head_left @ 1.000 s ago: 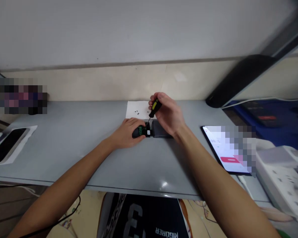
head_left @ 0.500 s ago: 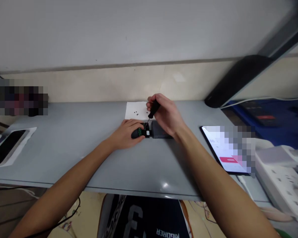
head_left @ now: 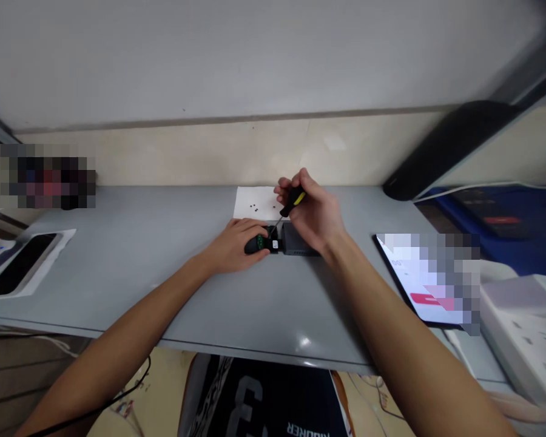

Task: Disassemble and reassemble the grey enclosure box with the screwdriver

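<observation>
My left hand (head_left: 238,246) is closed around a small black device (head_left: 252,244) whose green circuit board (head_left: 261,242) shows between thumb and fingers. In my right hand (head_left: 317,213) is a screwdriver (head_left: 293,200) with a black and yellow handle. Its thin shaft slants down to the left, and the tip reaches the dark part beside my left fingertips; exact contact is too small to make out. A dark grey box (head_left: 295,240) lies on the table under my right hand, partly hidden by it. Behind, several tiny dark screws rest on a white sheet (head_left: 266,194).
On the right are a lit tablet (head_left: 409,279), a white power strip (head_left: 523,340) and a black cylinder (head_left: 418,145). At the left a dark phone (head_left: 20,264) lies on white paper. A wall stands behind the grey table (head_left: 200,309).
The screwdriver handle has turned, so its yellow part now shows, and my right fingers have shifted on it. The whole view has moved slightly; my left hand keeps its hold.
</observation>
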The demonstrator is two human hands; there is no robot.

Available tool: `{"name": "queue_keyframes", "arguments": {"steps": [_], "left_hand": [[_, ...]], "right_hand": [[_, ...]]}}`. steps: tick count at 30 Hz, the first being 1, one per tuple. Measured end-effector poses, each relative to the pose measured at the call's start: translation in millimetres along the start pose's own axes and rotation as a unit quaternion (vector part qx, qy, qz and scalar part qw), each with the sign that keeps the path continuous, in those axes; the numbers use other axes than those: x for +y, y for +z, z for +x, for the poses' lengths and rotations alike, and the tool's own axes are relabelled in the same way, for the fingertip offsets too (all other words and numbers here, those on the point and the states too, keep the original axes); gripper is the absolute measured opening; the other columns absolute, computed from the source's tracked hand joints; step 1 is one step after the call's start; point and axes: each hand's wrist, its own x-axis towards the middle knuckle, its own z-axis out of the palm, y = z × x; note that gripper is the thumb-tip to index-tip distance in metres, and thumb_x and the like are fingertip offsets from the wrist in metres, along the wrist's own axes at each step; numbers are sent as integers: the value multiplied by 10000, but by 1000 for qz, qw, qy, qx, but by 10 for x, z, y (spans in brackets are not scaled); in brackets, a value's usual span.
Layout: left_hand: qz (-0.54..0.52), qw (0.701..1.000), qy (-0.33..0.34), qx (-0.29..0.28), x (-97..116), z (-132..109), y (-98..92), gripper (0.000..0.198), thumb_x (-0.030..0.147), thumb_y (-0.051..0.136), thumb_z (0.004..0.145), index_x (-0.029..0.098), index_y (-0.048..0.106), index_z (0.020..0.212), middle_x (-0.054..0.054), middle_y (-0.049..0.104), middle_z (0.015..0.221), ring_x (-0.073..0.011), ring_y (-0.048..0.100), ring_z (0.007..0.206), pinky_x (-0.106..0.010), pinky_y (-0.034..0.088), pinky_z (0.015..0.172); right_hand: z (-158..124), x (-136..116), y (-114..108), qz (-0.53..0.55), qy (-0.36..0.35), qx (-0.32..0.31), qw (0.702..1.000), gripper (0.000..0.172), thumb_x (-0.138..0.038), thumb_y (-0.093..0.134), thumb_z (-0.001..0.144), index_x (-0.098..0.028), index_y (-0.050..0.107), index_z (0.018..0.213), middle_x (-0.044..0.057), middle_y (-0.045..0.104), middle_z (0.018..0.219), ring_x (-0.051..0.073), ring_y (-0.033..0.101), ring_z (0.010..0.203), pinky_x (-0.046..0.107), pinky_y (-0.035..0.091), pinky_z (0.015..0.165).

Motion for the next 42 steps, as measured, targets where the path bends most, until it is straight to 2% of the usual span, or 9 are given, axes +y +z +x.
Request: {"name": "queue_keyframes", "arguments": {"steps": [3, 6, 11, 19, 23, 30, 34, 38, 42], "left_hand": [[7, 1000, -3, -2, -4, 0, 5, 232, 371, 650, 964, 264, 621, 1168, -49, 645, 1393, -245, 593, 1291, -463, 411, 1101], [10, 1000, -1, -5, 5, 3, -6, 244, 371, 646, 969, 262, 622, 1186, -52, 638, 1407, -243, 585, 1307, -459, 408, 1111], [6, 1000, -7, -17, 29, 14, -31, 238, 367, 641, 968, 257, 620, 1178, -56, 654, 1385, -248, 580, 1322, -462, 399, 1126], [6, 1000, -5, -3, 27, 6, -19, 229, 367, 647, 968, 259, 621, 1168, -52, 638, 1409, -243, 576, 1327, -458, 399, 1128], [5, 1000, -11, -5, 24, 9, -14, 226, 355, 656, 957, 256, 617, 1156, -58, 636, 1413, -245, 579, 1325, -466, 402, 1132], [18, 1000, -5, -14, 43, 10, -39, 223, 354, 651, 973, 252, 603, 1165, -37, 631, 1416, -239, 584, 1315, -451, 413, 1124], [19, 1000, -2, -7, 51, 3, -38, 220, 339, 654, 974, 248, 596, 1165, -26, 639, 1394, -231, 587, 1312, -435, 410, 1124], [17, 1000, 3, 0, 27, 1, -16, 220, 358, 650, 974, 248, 601, 1158, -42, 635, 1405, -233, 588, 1313, -444, 408, 1124], [16, 1000, 2, -1, 10, 7, -8, 219, 368, 645, 969, 247, 615, 1149, -60, 636, 1409, -243, 590, 1311, -454, 409, 1121]], "right_hand": [[-2, 10, -14, 46, 18, 14, 999, 466, -622, 804, 761, -258, 531, 857, 20, 699, 1063, 174, 692, 991, 309, 549, 812], [2, 27, 7, 22, 5, 25, 999, 535, -679, 807, 725, -256, 498, 835, 0, 660, 895, 135, 649, 774, 294, 530, 693], [-2, -8, 46, -28, -6, 7, 1000, 597, -824, 665, 744, -260, 471, 766, -58, 342, 592, 105, 371, 491, 298, 397, 495], [-20, -52, 3, 16, -2, -31, 999, 270, -519, 662, 880, -254, 622, 844, 25, 572, 838, 157, 574, 732, 329, 519, 699], [-35, -39, 23, 22, 3, -43, 999, 373, -490, 807, 801, -240, 530, 776, 23, 612, 965, 161, 613, 868, 313, 524, 764], [-50, -52, 74, 44, 10, -59, 997, 399, -605, 720, 865, -240, 565, 831, -48, 300, 669, 101, 302, 560, 286, 346, 560], [-48, -63, 36, 120, 28, -90, 988, 336, -479, 569, 985, -172, 701, 1019, -1, 430, 735, 112, 428, 640, 293, 402, 633], [-19, -51, -21, 100, 18, -79, 992, 139, -310, 694, 911, -199, 651, 839, 26, 551, 898, 128, 562, 800, 286, 481, 737], [18, 0, -37, 19, -19, -41, 999, 391, -448, 804, 836, -226, 498, 736, -8, 526, 815, 127, 580, 769, 284, 496, 725]]}}
